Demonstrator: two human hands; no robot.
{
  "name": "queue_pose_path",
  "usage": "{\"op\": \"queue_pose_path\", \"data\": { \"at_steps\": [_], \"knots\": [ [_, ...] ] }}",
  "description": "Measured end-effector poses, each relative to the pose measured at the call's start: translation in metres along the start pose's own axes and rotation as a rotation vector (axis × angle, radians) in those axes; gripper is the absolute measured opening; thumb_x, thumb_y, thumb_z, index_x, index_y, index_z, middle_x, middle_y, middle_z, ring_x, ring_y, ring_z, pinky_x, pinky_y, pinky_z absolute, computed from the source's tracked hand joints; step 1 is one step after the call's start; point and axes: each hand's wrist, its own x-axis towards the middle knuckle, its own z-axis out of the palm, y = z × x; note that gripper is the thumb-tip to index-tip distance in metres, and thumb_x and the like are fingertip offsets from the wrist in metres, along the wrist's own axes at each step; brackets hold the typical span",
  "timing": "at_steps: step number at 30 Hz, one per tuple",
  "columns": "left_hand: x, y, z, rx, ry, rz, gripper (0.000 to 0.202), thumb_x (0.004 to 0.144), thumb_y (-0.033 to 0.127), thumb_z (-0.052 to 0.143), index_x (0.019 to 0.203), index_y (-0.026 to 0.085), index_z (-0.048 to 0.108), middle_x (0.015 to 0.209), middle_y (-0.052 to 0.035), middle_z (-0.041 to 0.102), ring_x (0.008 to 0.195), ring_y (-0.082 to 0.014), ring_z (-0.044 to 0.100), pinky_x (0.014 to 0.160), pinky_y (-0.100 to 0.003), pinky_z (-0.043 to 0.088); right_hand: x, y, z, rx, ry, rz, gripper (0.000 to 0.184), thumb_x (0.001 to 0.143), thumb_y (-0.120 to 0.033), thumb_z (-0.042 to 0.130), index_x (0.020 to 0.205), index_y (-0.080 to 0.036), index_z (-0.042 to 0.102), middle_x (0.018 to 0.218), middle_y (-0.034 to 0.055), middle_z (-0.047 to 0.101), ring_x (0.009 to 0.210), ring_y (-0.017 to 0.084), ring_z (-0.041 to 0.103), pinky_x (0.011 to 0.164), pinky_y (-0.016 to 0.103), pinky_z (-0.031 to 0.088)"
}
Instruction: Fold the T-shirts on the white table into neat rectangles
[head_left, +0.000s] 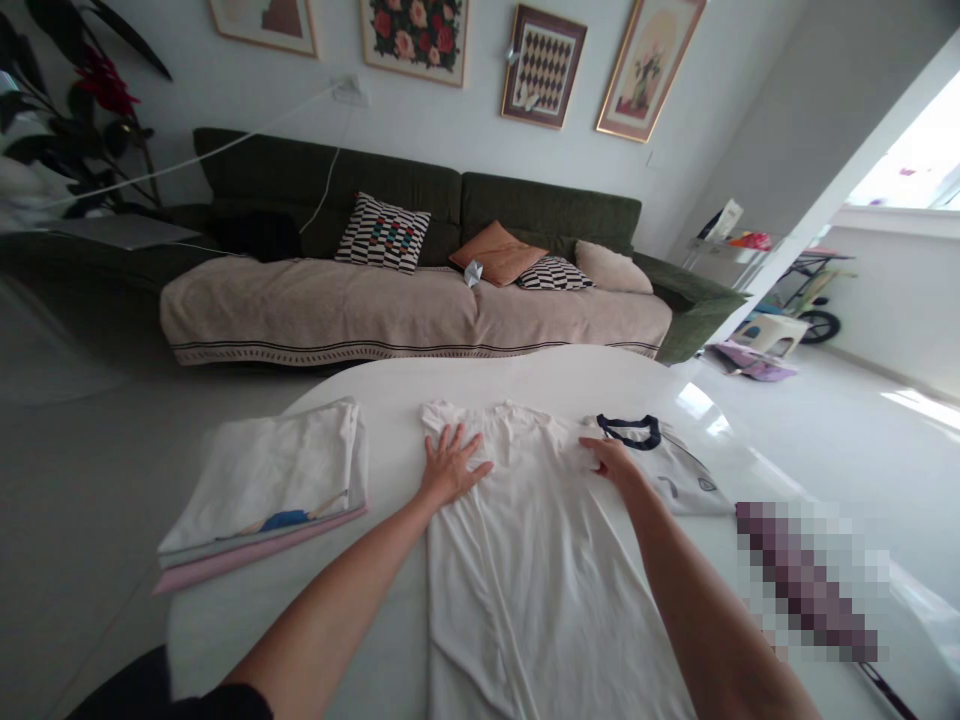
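A white T-shirt (540,560) lies spread on a white round table (375,385), running from the near edge toward the far side. My left hand (450,465) rests flat on its far left part, fingers spread. My right hand (611,458) lies on its far right part, fingers pointing left and bent low on the cloth; whether they pinch it I cannot tell. Just beyond the right hand lies another white garment with a dark blue collar (630,432).
A stack of folded clothes (270,490), white over pink, sits on the table's left. Behind the table stands a dark green sofa (420,250) with a beige cover and several cushions. A plant (82,100) stands at far left. A blurred patch covers the table's right.
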Motion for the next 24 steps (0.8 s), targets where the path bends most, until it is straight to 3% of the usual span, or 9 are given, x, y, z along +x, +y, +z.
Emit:
{"op": "queue_pose_path", "data": {
  "at_steps": [4,7,11,15,18,21,24],
  "knots": [
    [-0.001,0.001,-0.002,0.008,0.0,-0.003,0.067,0.076,0.07,0.025,0.134,0.038,0.03,0.146,-0.0027,0.022,0.133,-0.0328,0.011,0.101,-0.06,0.01,-0.006,-0.008,-0.003,-0.049,-0.05,0.054,0.032,0.087,-0.035,0.048,0.111,-0.014,0.051,0.109,0.007,0.054,0.091,0.017,0.056,0.077,0.036,0.049],
    [-0.002,0.002,-0.004,0.022,-0.009,-0.007,0.065,0.077,0.069,0.025,0.135,0.038,0.029,0.146,-0.0022,0.021,0.133,-0.0327,0.011,0.102,-0.059,0.01,-0.018,-0.028,0.004,-0.109,0.011,-0.045,0.032,0.091,-0.035,0.039,0.109,-0.012,0.053,0.106,0.0075,0.056,0.093,0.017,0.056,0.079,0.035,0.047],
    [-0.003,0.004,-0.005,0.025,-0.005,-0.014,0.063,0.079,0.067,0.027,0.135,0.038,0.029,0.146,-0.0037,0.022,0.134,-0.0326,0.009,0.101,-0.059,0.011,-0.055,-0.067,0.044,-0.183,0.062,-0.283,0.035,0.088,-0.023,0.04,0.12,-0.014,0.048,0.104,0.0108,0.059,0.1,0.021,0.054,0.083,0.032,0.04],
    [-0.004,0.002,-0.003,0.066,0.029,0.019,0.054,0.081,0.058,0.033,0.129,0.034,0.041,0.144,-0.0057,0.027,0.133,-0.0315,0.012,0.1,-0.059,0.014,-0.109,-0.086,0.09,-0.225,-0.096,-0.543,0.037,0.081,-0.026,0.05,0.117,-0.02,0.053,0.099,0.006,0.063,0.09,0.017,0.058,0.077,0.025,0.041],
    [-0.003,0.0,-0.002,0.079,0.042,0.054,0.048,0.083,0.053,0.035,0.123,0.03,0.047,0.142,-0.0073,0.03,0.133,-0.0304,0.014,0.1,-0.058,0.015,-0.136,-0.057,0.083,-0.211,-0.133,-0.69,0.037,0.08,-0.029,0.05,0.116,-0.021,0.052,0.103,0.0052,0.061,0.09,0.015,0.058,0.077,0.024,0.043],
    [-0.002,0.0,-0.001,0.055,0.029,0.029,0.051,0.081,0.059,0.035,0.122,0.031,0.047,0.143,-0.0059,0.03,0.133,-0.0305,0.013,0.101,-0.059,0.014,-0.142,0.012,0.038,-0.226,0.008,-0.75,0.036,0.081,-0.032,0.046,0.113,-0.018,0.052,0.108,0.0083,0.058,0.101,0.019,0.053,0.085,0.03,0.041],
    [-0.001,0.002,-0.001,0.018,0.021,0.007,0.051,0.08,0.06,0.035,0.122,0.032,0.047,0.143,-0.0052,0.029,0.133,-0.0304,0.013,0.101,-0.06,0.011,-0.14,0.086,-0.017,-0.353,0.067,-0.599,0.039,0.077,-0.035,0.05,0.112,-0.018,0.051,0.097,0.008,0.061,0.095,0.022,0.056,0.082,0.034,0.042]
  ]
}}
